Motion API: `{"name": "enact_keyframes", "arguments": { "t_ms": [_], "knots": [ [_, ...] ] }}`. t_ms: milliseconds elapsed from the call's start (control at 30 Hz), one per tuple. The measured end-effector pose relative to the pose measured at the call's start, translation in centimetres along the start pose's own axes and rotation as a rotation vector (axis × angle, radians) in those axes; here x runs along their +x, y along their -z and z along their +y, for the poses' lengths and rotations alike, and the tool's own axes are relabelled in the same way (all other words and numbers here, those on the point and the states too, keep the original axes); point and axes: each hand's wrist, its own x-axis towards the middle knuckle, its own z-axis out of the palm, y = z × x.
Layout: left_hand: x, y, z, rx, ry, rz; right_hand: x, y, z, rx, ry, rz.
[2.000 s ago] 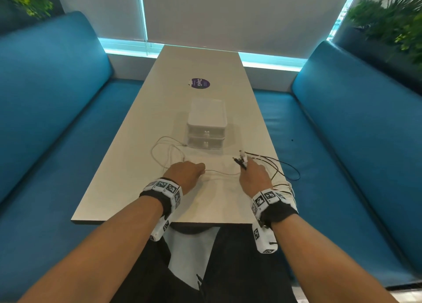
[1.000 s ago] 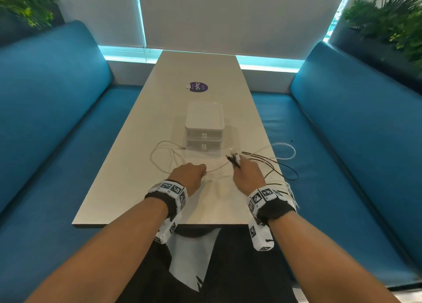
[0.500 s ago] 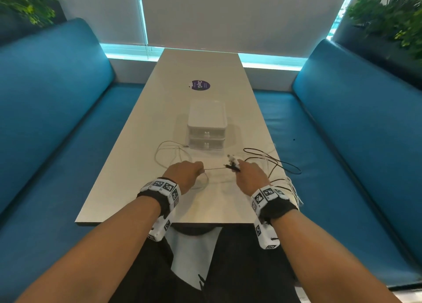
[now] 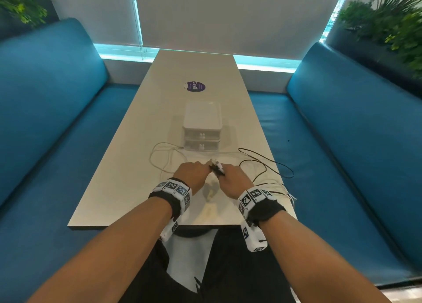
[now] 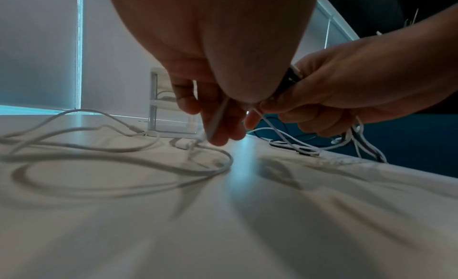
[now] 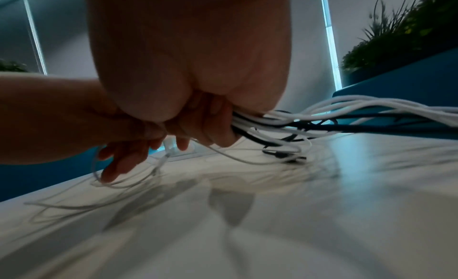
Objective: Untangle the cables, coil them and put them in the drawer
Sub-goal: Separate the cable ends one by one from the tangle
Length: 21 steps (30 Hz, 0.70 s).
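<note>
White cable [image 4: 159, 153] [image 5: 124, 150] loops lie on the table left of my hands. A black cable [image 4: 269, 163] curls toward the table's right edge. My right hand [image 4: 230, 177] [image 6: 198, 126] grips a bundle of white and black cables [image 6: 310, 118], their plug ends [image 4: 217, 165] sticking up from the fist. Close against it, my left hand [image 4: 194, 172] [image 5: 218, 118] pinches a white cable strand. The small clear two-drawer box [image 4: 202, 129] stands just beyond the hands, both drawers closed.
A pale table [image 4: 127, 188] runs away from me between two blue benches [image 4: 57, 131]. A round purple sticker [image 4: 195, 87] lies past the drawer box. Cable strands hang over the table's right edge [image 4: 287, 193]. Plants stand at both far corners.
My left hand has moved right along the white cable until it meets the right hand. The white loop off the right edge has been drawn in.
</note>
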Motion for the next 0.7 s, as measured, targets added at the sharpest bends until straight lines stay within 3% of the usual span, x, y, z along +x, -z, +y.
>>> {"name": "enact_keyframes", "arguments": {
  "t_ms": [133, 367, 600, 700],
  "knots": [
    [-0.4, 0.0, -0.5, -0.123, 0.0, 0.011, 0.3, 0.1, 0.3, 0.023, -0.036, 0.003],
    [-1.2, -0.1, -3.4, -0.162, 0.02, 0.041, 0.2, 2.0, 4.3, -0.052, -0.302, 0.131],
    [-0.6, -0.7, -2.4, -0.216, 0.019, 0.042, -0.6, 0.9, 3.4, -0.045, -0.286, 0.198],
    [-0.3, -0.7, -1.4, -0.246, 0.018, 0.059, -0.6, 0.4, 2.1, -0.012, -0.186, 0.193]
  ]
}}
